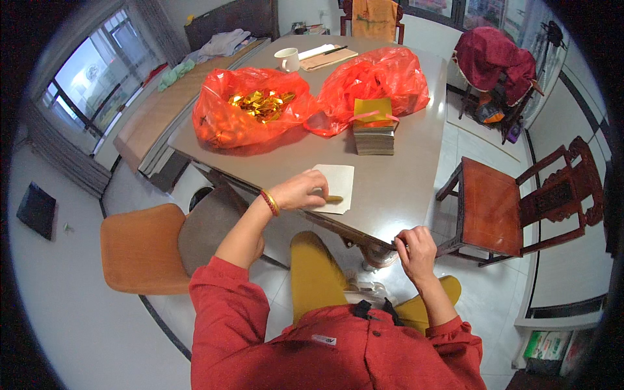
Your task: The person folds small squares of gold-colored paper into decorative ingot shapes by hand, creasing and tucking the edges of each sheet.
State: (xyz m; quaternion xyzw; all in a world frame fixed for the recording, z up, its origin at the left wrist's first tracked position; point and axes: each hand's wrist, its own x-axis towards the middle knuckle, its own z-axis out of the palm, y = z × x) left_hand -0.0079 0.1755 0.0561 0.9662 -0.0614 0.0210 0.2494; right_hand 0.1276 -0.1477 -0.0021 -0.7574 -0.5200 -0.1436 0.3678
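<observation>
Pinched in the fingers of my left hand [301,191] is one end of a small gold-brown strip [334,199], perhaps rolled or folded paper. The strip rests over a short stack of pale paper sheets [340,180] near the table's front edge. My right hand [418,251], its fingers curled, is at the table's near right corner; a small dark bit shows by its fingertips, and I cannot tell whether it is held. Beyond the sheets stands a thick block of gold-topped paper [374,139] with a pink band across it.
On the grey table [273,168], a red plastic bag [214,114] holds shiny gold folded pieces [263,105]; another red bag [385,73] lies to its right. Behind are a white mug [287,59] and a notebook [327,59] with a pen. Chairs stand left [146,248] and right [492,209].
</observation>
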